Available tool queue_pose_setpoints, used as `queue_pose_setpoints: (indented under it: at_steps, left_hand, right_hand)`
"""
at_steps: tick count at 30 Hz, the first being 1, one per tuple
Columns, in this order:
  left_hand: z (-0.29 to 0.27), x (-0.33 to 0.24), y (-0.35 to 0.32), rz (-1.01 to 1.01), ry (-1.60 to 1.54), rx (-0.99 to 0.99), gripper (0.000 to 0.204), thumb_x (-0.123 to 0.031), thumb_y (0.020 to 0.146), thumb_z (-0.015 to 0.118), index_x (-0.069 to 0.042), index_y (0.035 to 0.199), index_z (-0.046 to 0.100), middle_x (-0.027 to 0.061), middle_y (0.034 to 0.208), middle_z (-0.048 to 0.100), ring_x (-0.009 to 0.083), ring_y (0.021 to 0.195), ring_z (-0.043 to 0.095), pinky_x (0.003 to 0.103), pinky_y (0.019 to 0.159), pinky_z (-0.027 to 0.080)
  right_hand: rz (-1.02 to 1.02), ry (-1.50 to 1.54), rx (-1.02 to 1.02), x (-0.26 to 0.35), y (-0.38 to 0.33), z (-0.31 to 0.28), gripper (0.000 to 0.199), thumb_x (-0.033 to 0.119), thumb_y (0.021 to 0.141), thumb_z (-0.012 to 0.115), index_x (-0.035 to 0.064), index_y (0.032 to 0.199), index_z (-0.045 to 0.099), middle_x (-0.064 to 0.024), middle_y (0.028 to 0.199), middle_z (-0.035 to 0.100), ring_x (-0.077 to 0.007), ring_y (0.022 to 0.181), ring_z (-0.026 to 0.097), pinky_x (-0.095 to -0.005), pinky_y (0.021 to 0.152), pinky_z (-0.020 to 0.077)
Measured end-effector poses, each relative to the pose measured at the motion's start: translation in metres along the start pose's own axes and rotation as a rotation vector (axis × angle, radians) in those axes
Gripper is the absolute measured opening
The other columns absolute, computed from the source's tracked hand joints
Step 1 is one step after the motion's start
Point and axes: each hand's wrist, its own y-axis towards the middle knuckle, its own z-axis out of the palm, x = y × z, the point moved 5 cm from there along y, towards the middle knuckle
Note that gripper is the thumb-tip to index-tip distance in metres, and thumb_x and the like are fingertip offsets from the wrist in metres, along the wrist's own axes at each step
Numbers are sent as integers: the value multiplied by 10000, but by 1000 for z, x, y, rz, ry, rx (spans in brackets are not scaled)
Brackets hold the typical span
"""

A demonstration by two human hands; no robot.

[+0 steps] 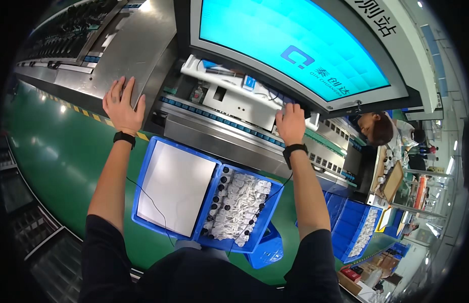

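Left hand (124, 108), 10 o'clock: fingers released, flat on silver metal cover (128, 50). Right hand (291, 123), 2 o'clock: curled, grip unclear. Blue plastic bin (262, 219), 6 o'clock: looks mostly full; remainder unclear.

Left hand (123, 108) splayed, right hand (292, 125) partly curled

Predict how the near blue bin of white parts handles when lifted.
Probably stiff: the blue bin has straight walls. Likely weighty: many white parts fill much of it. Might spill if tilted: its top is open.
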Motion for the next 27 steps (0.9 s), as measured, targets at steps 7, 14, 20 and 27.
queue_pose_setpoints:
  at_steps: [7,14,20,27]
  left_hand:
    - [0,5,1,28,31,8,546,-399,878,688,-234,1396,634,36,1485,549,285,1414,452,534,1169,272]
    - [-2,0,-1,27,15,-12,516,-379,916,663,-217,1405,632,53,1480,557,314,1401,463,509,1164,281]
    - [0,5,-7,5,27,-8,518,-380,911,666,-214,1400,635,47,1485,551,304,1411,454,509,1168,280]
    - [1,1,-6,-6,21,-4,542,-411,889,674,-230,1398,630,26,1482,549,289,1421,436,537,1176,264]
  right_hand:
    - [247,306,231,-28,-44,2,482,338,830,763,14,1148,601,-194,1198,595,-400,1101,601,-480,901,528]
    - [295,-29,194,-69,-50,12,700,331,697,876,-16,1232,586,-223,1219,592,-418,1124,586,-479,976,513]
    - [208,41,111,-45,-41,-5,744,273,651,905,-28,1246,575,-231,1220,574,-428,1143,546,-484,1011,476]
    - [16,148,-212,6,-66,-74,775,207,638,905,-6,1292,549,-219,1218,540,-414,1131,529,-488,1027,438]
